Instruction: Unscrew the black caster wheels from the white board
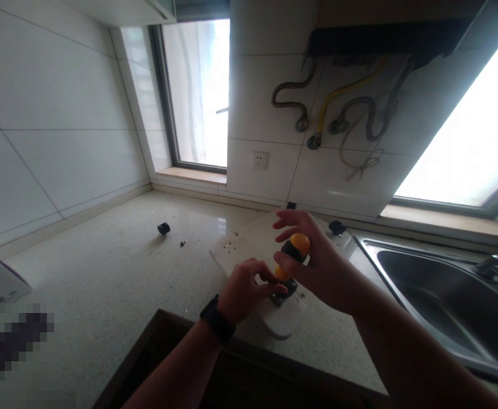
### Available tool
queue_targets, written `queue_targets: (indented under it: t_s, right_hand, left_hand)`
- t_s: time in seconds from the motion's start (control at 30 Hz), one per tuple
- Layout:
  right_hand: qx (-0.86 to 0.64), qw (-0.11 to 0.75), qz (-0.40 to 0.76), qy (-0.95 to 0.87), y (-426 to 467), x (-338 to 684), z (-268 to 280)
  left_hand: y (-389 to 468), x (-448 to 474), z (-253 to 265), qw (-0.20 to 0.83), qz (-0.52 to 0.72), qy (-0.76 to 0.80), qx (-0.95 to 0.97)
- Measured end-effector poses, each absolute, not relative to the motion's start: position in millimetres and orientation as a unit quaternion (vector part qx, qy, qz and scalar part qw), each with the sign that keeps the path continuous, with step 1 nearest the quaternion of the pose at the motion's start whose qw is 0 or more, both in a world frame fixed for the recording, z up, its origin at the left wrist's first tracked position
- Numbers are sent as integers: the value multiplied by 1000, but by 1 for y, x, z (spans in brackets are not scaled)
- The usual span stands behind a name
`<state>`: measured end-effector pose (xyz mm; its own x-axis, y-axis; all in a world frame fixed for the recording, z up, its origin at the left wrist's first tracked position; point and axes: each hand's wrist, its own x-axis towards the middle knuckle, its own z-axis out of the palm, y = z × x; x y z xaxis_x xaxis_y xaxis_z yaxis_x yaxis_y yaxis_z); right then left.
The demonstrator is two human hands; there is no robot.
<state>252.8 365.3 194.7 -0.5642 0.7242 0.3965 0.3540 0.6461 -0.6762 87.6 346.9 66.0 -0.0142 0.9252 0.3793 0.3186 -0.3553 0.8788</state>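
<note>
One orange-and-black screwdriver (302, 243), in the loosely curled right hand (318, 258), slants down to the half-closed left hand (248, 286), whose hold is unclear.

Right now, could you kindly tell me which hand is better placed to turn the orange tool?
Probably the right hand: it holds the orange tool, with the thumb lying across the handle. The left hand is lower, near the tool's lower end.

ok so board (247, 241) is on the counter (121, 278), sink (373, 264) to its R, screws (183, 243) to its L, wall (257, 99) w/ outlet (260, 161) behind
</note>
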Motion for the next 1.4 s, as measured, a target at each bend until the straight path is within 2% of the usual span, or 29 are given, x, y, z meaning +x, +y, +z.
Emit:
queue_targets:
  t_s: [0.33, 0.43, 0.53, 0.7, 1.0, 1.4]
  right_hand:
    - [-353, 356, 232, -834, 359, 258, 199]
    - [-342, 404, 225, -818, 354, 263, 200]
    - [-350, 488, 235, -764, 354, 272, 195]
    - [-410, 623, 255, -615, 371, 301, 158]
    - [-434, 651, 270, -561, 380, 337, 79]
    - [-452, 664, 330, -496, 371, 354, 48]
  left_hand:
    - [350, 95, 72, 310, 546, 459, 628]
    - [346, 94, 78, 305, 548, 467, 623]
    - [340, 86, 80, 305, 548, 474, 618]
    - [328, 67, 72, 355, 572, 449, 588]
    - [301, 73, 54, 434, 519, 463, 572]
    - [301, 71, 55, 354, 470, 547, 596]
